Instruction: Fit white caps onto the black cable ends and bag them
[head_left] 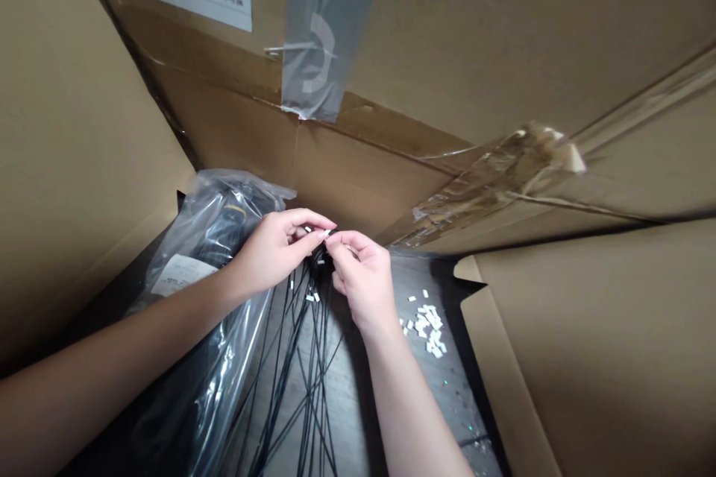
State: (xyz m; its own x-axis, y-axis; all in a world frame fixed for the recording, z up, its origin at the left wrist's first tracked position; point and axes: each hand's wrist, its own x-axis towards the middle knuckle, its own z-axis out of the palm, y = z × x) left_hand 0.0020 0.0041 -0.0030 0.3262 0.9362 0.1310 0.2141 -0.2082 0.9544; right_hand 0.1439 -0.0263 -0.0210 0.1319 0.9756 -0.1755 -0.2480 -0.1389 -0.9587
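A bundle of thin black cords (305, 358) with small white tags on their ends fans down across a dark table (358, 402). My left hand (274, 250) and my right hand (363, 276) meet above the bundle. Both are pinched on the upper ends of the cords. A small white tag (326, 234) shows between the fingertips of my left hand. My left forearm lies over a clear plastic bag (206, 253) that holds dark contents and carries a white label.
A heap of small white tags (428, 324) lies on the table to the right of my right wrist. Cardboard boxes (503, 52) wall in the space at the back, left and right. Torn tape (503, 171) hangs from the back box.
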